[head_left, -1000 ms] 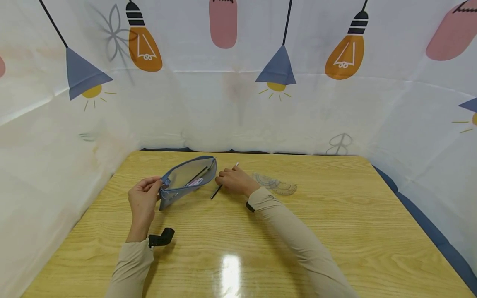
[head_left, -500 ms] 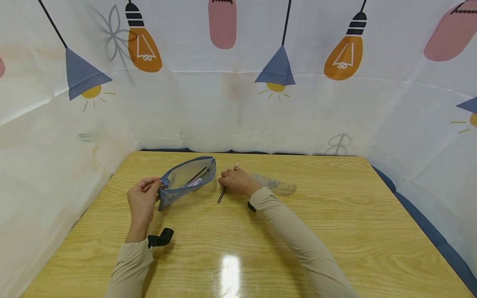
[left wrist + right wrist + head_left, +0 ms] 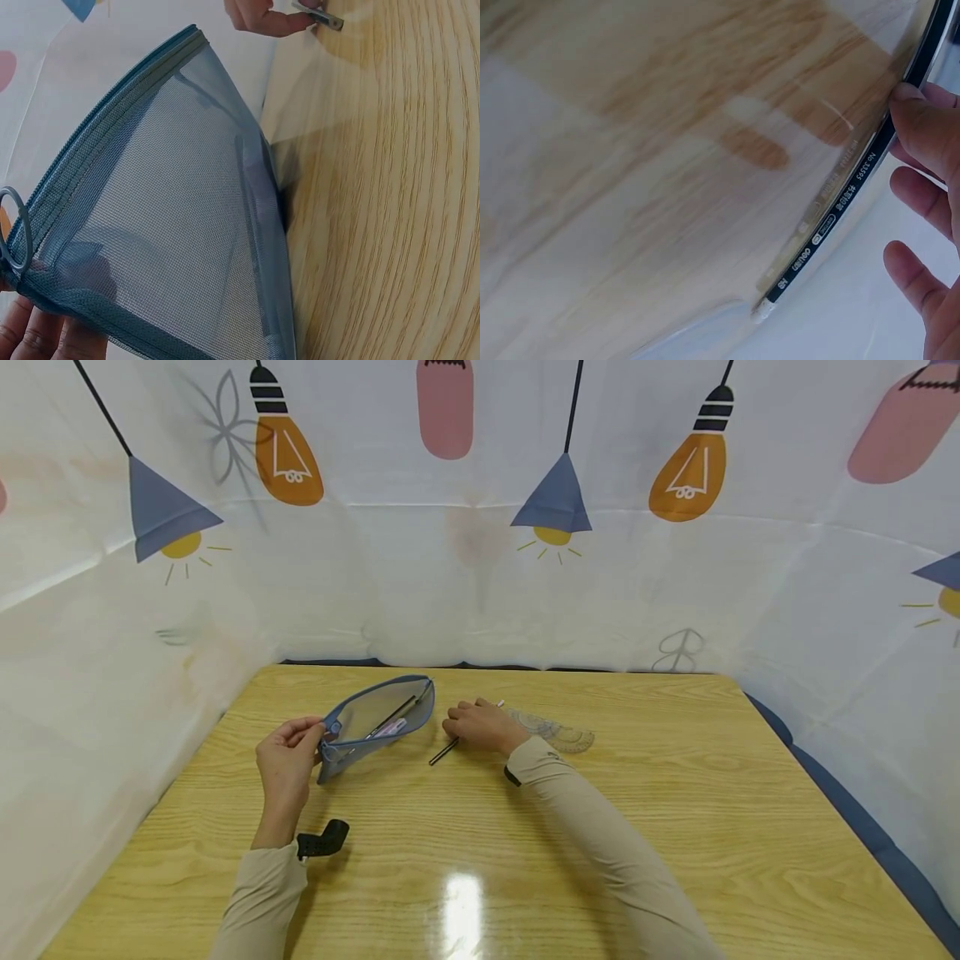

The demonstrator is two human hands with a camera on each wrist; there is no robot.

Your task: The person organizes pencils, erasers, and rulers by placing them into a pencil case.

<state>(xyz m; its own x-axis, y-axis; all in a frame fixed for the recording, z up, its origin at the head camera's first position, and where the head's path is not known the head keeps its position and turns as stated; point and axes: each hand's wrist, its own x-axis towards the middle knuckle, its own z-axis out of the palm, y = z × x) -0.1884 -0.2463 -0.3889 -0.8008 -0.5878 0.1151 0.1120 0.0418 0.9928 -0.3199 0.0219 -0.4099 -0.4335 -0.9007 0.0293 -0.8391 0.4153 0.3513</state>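
A white cloth (image 3: 420, 593) printed with lamps and bulbs backs the wood-grained counter (image 3: 390, 852). The counter's glossy finish is a likely hazard: a pencil dropped there could roll or skid.

The mesh pouch (image 3: 375, 710) stands on the counter, gaping at the top. Pinched at one end only by the left grip (image 3: 288, 756), its soft wall might sag and narrow the mouth, or tip if tugged. It is fine blue-grey netting, see-through, with a stiffer, ribbed zip edge and a smooth ring (image 3: 16, 229) by the fingers.

The right grip (image 3: 480, 727), beside the pouch, is closed thumb-to-finger on a pencil, its other fingers spread clear. The arm passes close to a protractor (image 3: 572, 740), which a careless sleeve could nudge; that piece is thin, clear and half-round.

The pencil (image 3: 444, 752) is slim and dark with silvery print and a white end. Held slantwise, it could snag the netting; whether it touches the counter, I cannot tell.

Inside the pouch, a thin dark stick (image 3: 393, 716) and a pale pinkish item (image 3: 393, 727) might slide if it tilts.
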